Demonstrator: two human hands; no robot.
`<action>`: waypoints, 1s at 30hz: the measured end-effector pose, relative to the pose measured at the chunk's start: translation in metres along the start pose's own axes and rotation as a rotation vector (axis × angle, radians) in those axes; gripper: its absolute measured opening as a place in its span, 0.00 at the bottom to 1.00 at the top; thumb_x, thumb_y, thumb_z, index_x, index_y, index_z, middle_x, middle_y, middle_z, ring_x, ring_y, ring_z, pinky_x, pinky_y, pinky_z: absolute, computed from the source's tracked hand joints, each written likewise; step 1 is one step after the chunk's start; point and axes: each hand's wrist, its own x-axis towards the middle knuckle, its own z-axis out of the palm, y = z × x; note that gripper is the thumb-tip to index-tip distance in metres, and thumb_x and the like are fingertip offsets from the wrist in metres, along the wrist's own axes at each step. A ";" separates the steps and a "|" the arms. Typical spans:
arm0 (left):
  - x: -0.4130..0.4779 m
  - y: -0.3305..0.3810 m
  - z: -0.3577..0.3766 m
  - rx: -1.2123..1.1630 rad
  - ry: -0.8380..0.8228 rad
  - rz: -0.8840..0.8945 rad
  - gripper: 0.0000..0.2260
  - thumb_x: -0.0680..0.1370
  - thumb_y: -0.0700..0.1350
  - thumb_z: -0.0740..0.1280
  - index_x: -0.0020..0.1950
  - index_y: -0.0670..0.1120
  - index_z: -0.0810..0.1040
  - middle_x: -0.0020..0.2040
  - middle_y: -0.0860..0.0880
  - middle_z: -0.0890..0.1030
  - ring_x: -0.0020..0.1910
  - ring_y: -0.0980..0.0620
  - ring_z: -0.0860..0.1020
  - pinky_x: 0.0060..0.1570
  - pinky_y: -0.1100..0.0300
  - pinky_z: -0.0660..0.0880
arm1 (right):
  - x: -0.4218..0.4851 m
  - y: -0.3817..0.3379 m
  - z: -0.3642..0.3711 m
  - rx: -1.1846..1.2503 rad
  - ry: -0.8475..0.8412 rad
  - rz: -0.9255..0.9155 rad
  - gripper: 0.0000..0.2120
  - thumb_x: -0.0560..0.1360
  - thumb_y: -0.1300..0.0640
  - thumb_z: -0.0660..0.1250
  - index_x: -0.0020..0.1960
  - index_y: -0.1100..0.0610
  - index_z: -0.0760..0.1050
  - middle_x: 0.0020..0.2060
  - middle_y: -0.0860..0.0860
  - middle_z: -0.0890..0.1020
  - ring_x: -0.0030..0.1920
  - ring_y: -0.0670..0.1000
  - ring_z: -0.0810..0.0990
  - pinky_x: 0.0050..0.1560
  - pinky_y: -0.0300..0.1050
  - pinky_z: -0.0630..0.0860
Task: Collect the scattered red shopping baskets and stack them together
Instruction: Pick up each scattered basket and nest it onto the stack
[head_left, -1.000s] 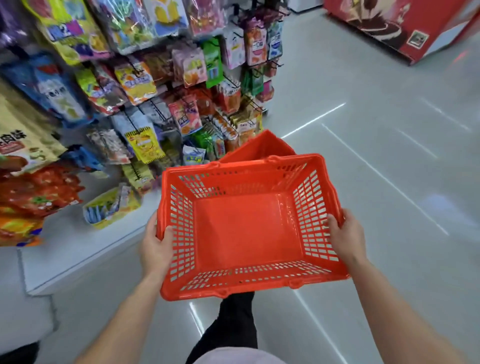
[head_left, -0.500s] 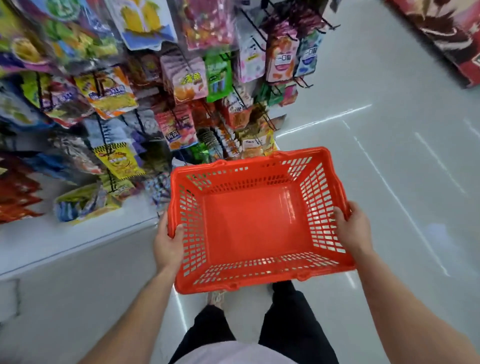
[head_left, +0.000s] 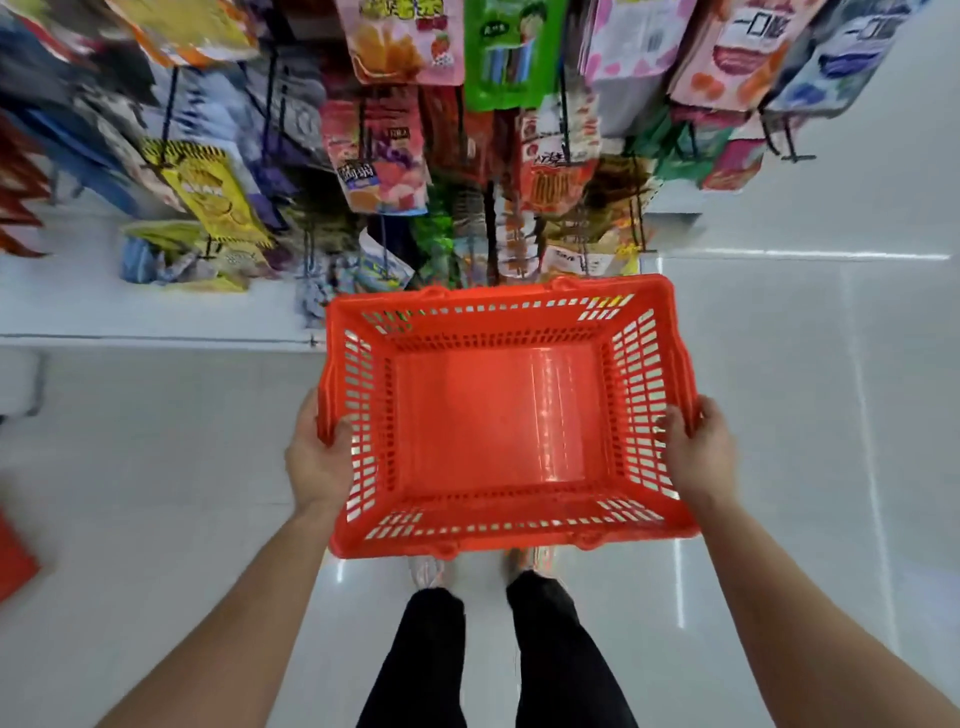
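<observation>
An empty red shopping basket (head_left: 498, 426) with slotted walls hangs level in front of me, above my feet. My left hand (head_left: 314, 462) grips its left rim and wall, and my right hand (head_left: 698, 449) grips its right rim. Its far edge reaches the foot of the snack rack. The second red basket seen a second ago on the floor behind it is hidden or out of view. A red shape (head_left: 13, 561) shows at the far left edge, too cut off to identify.
A display rack of hanging snack packets (head_left: 467, 145) fills the top of the view directly ahead. Its white base shelf (head_left: 156, 317) runs left. Glossy white tile floor (head_left: 805, 415) spreads to the right and below. My black-trousered legs (head_left: 493, 649) stand under the basket.
My view has tilted down and swung to face the rack square on. The basket stays in both hands and now sits level over my feet. The second basket behind it has dropped from sight.
</observation>
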 end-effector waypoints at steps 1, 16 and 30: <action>0.003 -0.006 0.008 0.012 0.001 -0.014 0.22 0.79 0.38 0.67 0.71 0.53 0.73 0.55 0.55 0.83 0.54 0.57 0.81 0.59 0.63 0.74 | 0.007 0.005 0.007 -0.006 -0.009 0.004 0.04 0.80 0.50 0.61 0.49 0.49 0.69 0.44 0.54 0.82 0.47 0.62 0.80 0.44 0.48 0.72; 0.003 -0.016 -0.019 0.298 -0.265 -0.286 0.35 0.77 0.57 0.70 0.80 0.52 0.60 0.77 0.47 0.68 0.74 0.47 0.68 0.73 0.51 0.64 | -0.003 -0.051 0.050 -0.414 -0.364 -0.086 0.31 0.76 0.51 0.66 0.74 0.60 0.62 0.66 0.62 0.72 0.65 0.65 0.71 0.64 0.60 0.71; -0.150 0.025 -0.312 0.714 -0.038 -0.490 0.38 0.74 0.65 0.67 0.79 0.50 0.62 0.76 0.47 0.65 0.72 0.43 0.67 0.67 0.45 0.69 | -0.224 -0.329 0.115 -1.006 -0.754 -1.075 0.35 0.73 0.41 0.68 0.74 0.53 0.62 0.71 0.56 0.66 0.71 0.60 0.64 0.65 0.58 0.67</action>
